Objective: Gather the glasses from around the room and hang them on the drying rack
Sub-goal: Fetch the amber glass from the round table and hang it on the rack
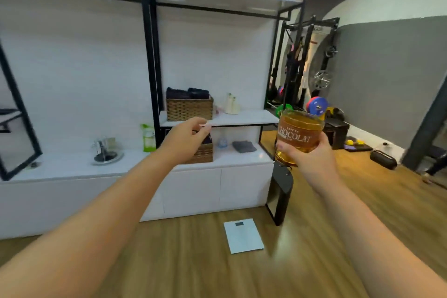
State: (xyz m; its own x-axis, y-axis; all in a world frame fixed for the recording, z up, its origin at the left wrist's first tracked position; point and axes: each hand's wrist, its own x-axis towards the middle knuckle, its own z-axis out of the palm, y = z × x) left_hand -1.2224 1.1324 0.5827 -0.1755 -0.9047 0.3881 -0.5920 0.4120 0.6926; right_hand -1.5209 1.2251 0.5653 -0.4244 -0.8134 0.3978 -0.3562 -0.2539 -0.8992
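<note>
My right hand (312, 155) grips an amber glass (300, 132) printed with "CHOCOLAT", held upright in the air at the right of the white counter. My left hand (187, 139) reaches forward in front of the shelf unit, fingers loosely curled, holding nothing. On the white counter (72, 164) at the left stands a metal drying rack (105, 152) on a round tray; it looks to carry a clear glass, though blur hides the details.
A black-framed shelf unit holds wicker baskets (189, 109), folded cloths (244, 146) and white figurines (232, 104). A green bag (148, 138) stands on the counter. A white scale (243, 236) lies on the wooden floor. Gym weights (316, 105) and a black stool (281, 189) stand at the right.
</note>
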